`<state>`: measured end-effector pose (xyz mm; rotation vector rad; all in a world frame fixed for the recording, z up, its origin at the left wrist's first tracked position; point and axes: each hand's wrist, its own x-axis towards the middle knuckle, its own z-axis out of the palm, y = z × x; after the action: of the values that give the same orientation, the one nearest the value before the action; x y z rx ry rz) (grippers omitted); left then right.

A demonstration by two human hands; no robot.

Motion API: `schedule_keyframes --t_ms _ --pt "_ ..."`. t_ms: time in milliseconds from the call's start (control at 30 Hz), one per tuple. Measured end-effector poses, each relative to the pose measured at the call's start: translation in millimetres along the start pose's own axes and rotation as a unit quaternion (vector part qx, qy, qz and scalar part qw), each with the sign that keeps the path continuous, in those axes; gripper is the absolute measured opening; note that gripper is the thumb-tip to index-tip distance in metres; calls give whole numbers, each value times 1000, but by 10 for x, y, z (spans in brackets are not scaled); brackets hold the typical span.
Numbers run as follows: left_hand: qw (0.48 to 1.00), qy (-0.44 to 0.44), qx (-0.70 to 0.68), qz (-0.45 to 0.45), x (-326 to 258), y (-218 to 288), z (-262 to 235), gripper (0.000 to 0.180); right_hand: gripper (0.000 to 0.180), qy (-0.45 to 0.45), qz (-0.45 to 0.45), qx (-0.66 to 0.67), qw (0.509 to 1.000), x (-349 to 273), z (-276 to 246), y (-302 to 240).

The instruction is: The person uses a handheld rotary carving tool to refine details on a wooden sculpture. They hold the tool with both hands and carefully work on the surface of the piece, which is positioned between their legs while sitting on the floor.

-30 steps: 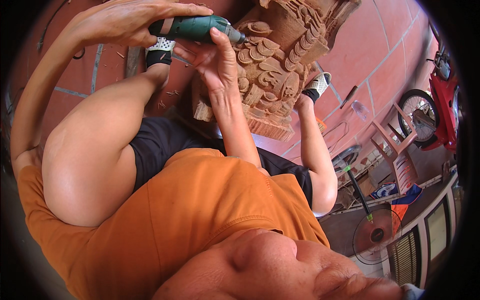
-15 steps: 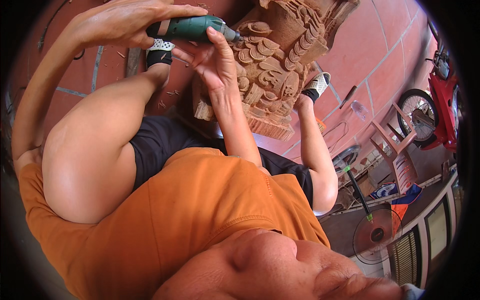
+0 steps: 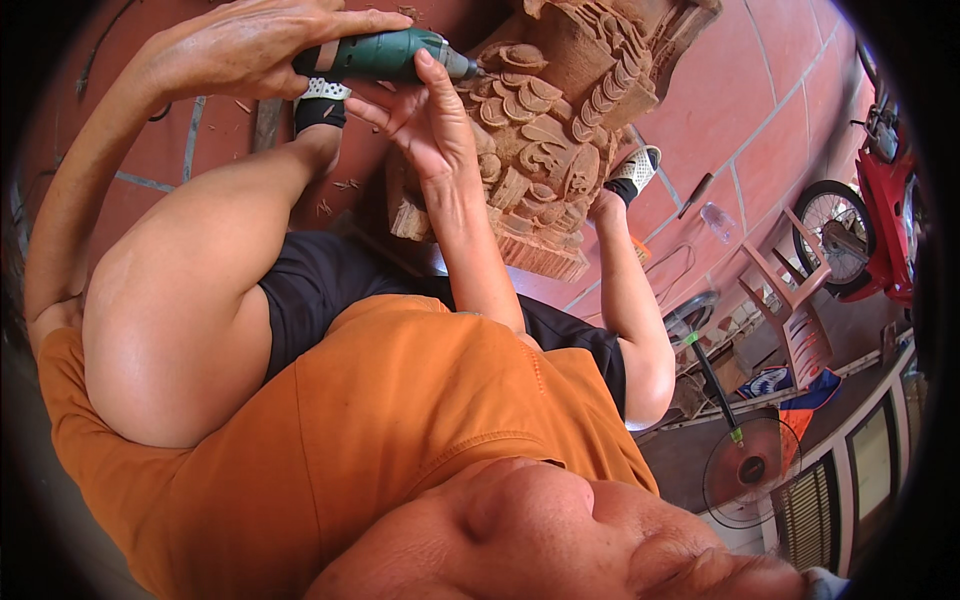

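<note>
1. Shifted slightly toward 9 o'clock over the past second, a green power tool (image 3: 385, 55) lies near the frame's 11 o'clock edge, its metal nose aimed toward 3 o'clock.
2. Wrapped around the tool's rear, the left hand (image 3: 235, 45) reaches in from 10 o'clock, back of the hand up, index finger stretched along the tool's far side.
3. Palm turned up, the right hand (image 3: 430, 135) supports the tool's front from the 6 o'clock side, thumb upright against the body, other fingers loosely spread.
4. Reddish-brown and deeply worked, a wood carving (image 3: 540, 130) stands between 12 and 1 o'clock, right at the tool's nose; whether the bit touches cannot be told.
5. White perforated shoes flank the work, one (image 3: 322, 88) at 11 o'clock, the other (image 3: 638, 168) near 2.
6. Red floor tiles (image 3: 770, 110) hold a dark-handled tool (image 3: 697, 195) at 2 o'clock; a pink chair (image 3: 790, 300) sits at 3, below a red motorbike (image 3: 885, 220).
</note>
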<state>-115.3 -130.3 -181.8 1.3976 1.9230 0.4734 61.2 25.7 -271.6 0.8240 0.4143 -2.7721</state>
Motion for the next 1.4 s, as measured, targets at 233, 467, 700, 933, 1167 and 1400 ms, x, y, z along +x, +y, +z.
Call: schedule_keyframes --t_ms 233,467,700,933,1167,1400 --pt "999 -19 6 -36 -10 47 2 93 58 2 8 -10 1000 23 -18 0" --pt "999 -20 2 -31 16 21 6 92 58 -6 4 4 1000 16 -1 -7" --pt "999 -17 14 -24 13 38 -23 94 57 -13 0 5 1000 13 1 -3" --pt "1000 -13 10 -20 35 20 -26 95 58 -11 0 1 1000 0 18 -9" --pt "1000 -10 12 -15 24 -21 5 95 57 -6 5 3 1000 3 1 -8" --pt "1000 -17 -1 -8 37 8 -36 94 60 -6 9 2 1000 -8 7 -11"
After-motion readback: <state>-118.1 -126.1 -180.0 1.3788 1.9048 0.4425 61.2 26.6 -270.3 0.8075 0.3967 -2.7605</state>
